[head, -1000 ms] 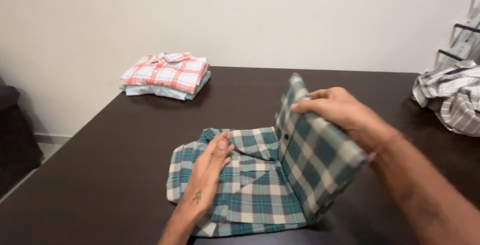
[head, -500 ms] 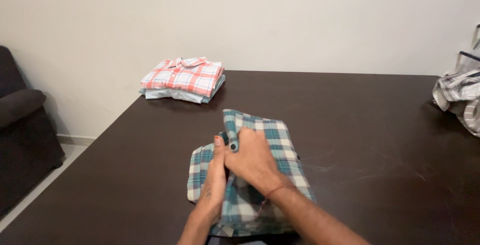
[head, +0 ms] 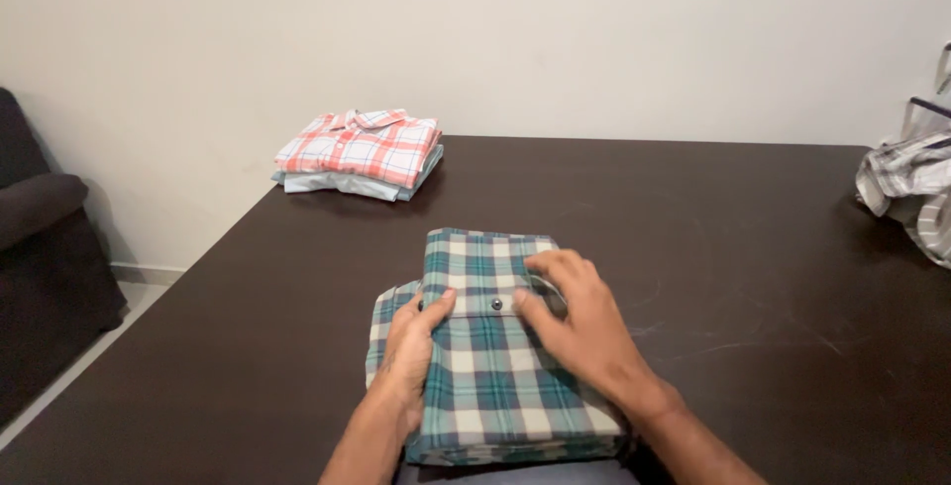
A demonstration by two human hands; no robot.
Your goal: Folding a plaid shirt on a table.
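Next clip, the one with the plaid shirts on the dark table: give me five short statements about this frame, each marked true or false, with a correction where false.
1. Both hands rest flat on the green plaid shirt. True: the left hand and the right hand lie on it.
2. The green plaid shirt lies spread out unfolded. False: it is folded into a compact rectangle.
3. A folded red plaid shirt tops a small stack at the table's far left corner. True.
4. The dark table is glass. False: it is opaque dark brown.
5. Crumpled striped garments lie at the right edge. True.
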